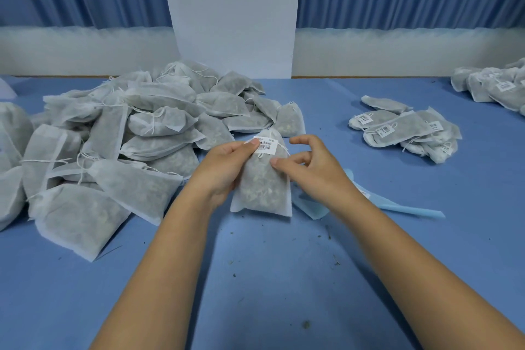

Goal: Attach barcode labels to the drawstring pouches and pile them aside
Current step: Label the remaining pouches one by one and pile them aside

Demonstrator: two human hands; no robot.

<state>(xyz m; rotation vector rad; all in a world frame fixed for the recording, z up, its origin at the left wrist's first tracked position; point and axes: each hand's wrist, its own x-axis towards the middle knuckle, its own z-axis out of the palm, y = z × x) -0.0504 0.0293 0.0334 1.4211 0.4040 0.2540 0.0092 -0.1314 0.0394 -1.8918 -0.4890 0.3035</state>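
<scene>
A white mesh drawstring pouch point(262, 185) filled with dried herbs stands tilted at the table's middle. A white barcode label point(266, 146) sits near its tied top. My left hand point(227, 163) grips the pouch's left side, with the thumb pressing on the label's left end. My right hand point(309, 167) hovers at the pouch's right side with curled fingers, its thumb tip touching the pouch below the label. A big heap of unlabelled pouches point(122, 133) lies to the left. A small pile of labelled pouches point(406, 129) lies to the right.
Blue label backing strips point(397, 209) lie on the blue table point(270, 278) under my right wrist. More labelled pouches point(494, 88) sit at the far right edge. A white pillar point(233, 14) and blue curtains stand behind. Herb crumbs dot the tabletop.
</scene>
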